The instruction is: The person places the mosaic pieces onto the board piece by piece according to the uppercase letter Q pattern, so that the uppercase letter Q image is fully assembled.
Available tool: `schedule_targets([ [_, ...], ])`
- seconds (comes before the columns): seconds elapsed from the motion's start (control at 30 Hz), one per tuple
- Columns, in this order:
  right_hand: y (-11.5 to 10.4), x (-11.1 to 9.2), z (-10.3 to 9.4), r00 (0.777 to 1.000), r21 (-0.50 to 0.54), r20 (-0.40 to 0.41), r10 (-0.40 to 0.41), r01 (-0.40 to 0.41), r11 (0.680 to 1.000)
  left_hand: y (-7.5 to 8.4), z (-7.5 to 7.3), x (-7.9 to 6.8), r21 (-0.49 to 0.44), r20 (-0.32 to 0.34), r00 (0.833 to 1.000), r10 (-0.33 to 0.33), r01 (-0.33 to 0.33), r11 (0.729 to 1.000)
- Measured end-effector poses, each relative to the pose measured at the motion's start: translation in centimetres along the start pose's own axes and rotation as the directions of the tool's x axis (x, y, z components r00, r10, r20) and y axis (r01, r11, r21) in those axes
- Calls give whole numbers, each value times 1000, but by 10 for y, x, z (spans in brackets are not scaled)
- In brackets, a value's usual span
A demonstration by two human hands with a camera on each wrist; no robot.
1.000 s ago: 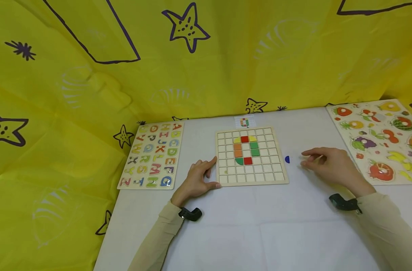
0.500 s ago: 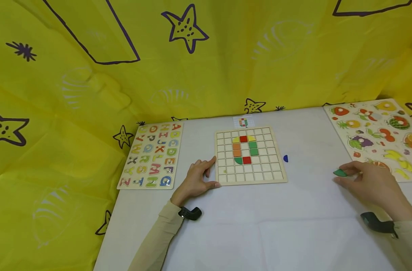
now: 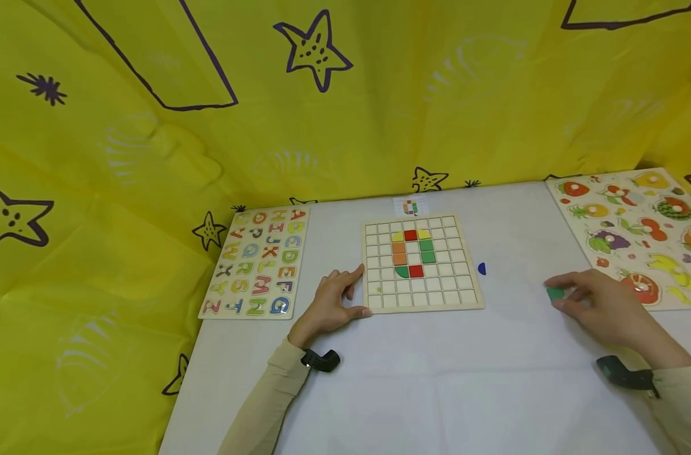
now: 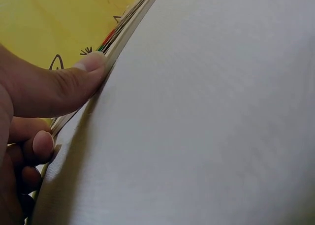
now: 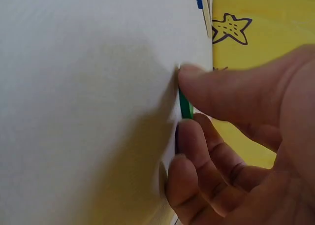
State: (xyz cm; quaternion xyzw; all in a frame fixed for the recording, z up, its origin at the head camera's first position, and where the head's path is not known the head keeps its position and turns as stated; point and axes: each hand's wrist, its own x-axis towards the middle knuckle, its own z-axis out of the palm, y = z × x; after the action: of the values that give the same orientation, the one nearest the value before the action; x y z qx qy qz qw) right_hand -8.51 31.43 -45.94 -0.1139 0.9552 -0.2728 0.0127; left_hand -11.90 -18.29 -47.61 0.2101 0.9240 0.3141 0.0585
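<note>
The wooden grid board (image 3: 449, 297) lies at mid-table with red, yellow, orange and green tiles forming a ring in its cells. My left hand (image 3: 331, 300) holds its near left corner, thumb on the front edge and index finger on the left edge; in the left wrist view the thumb (image 4: 91, 62) lies against the board's rim. Right of the board, my right hand (image 3: 604, 309) pinches a small green tile (image 3: 555, 294) between thumb and fingers, close to the tabletop. The fingers cover part of this tile (image 5: 185, 107). A blue rounded piece (image 3: 482, 268) lies between board and right hand.
An alphabet puzzle board (image 3: 257, 262) lies at left, a fruit puzzle board (image 3: 635, 234) at right, partly behind my right hand. A small pattern card (image 3: 410, 205) sits behind the grid board. Yellow patterned cloth (image 3: 351, 126) hangs along the back and left.
From beside the blue piece, my right hand has moved right and nearer; the green tile came into view in its fingers, then shifted slightly left. My left hand stays at the board corner.
</note>
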Motion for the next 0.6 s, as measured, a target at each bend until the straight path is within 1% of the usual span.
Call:
schedule_targets([
  [0.2,1,2,2,1000,13,6,9,-9,1000,1,0,-1,1,-4,1000,10,-10,1000],
  [0.3,2,3,4,1000,22,18,4,-5,1000,1,-1,-2,7,-1,1000,5,-5,1000],
  [0.5,1,3,8,1000,10,11,-11,11,1000,1,0,-2,8,-6,1000,13,-13,1000],
  [0.6,-1,5,7,1000,43,16,-19,18,999,1,0,-2,5,-12,1000,20,-20,1000],
])
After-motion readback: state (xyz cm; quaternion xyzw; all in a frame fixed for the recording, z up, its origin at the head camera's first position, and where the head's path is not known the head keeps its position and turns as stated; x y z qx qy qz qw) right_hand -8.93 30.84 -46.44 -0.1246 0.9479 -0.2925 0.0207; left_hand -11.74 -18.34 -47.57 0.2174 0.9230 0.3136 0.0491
